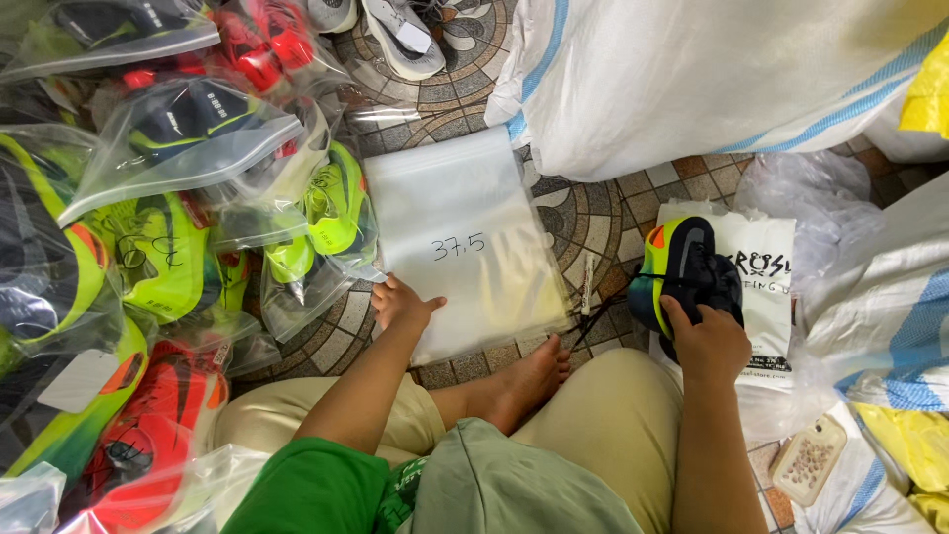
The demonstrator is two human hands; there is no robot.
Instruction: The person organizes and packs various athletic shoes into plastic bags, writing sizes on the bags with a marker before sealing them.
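The person sits cross-legged on the patterned tile floor (593, 213), one bare foot (524, 381) tucked in at about six o'clock. The left hand (403, 304) lies flat, fingers spread and holding nothing, pressed on the lower left corner of a clear plastic bag (460, 237) that lies flat on the floor in the middle of the scene, with a handwritten mark on its face. The right hand (707, 341) is closed around the heel end of a dark shoe (682, 272) with a yellow-green and orange edge, held upright just above the floor at about three o'clock from the bag, its laces trailing down toward the tiles. Behind the shoe lies a white printed bag (766, 272), and a phone (809, 458) in a pale patterned case sits at five o'clock near the person's knee. At nine o'clock is a heap of bagged shoes (168, 227), neon green, black and red, each pair sealed in clear plastic, the nearest touching the flat bag's left edge. A large white sack (692, 79) with blue stripes fills the one o'clock corner, and grey sneakers (405, 35) rest loose at twelve o'clock.
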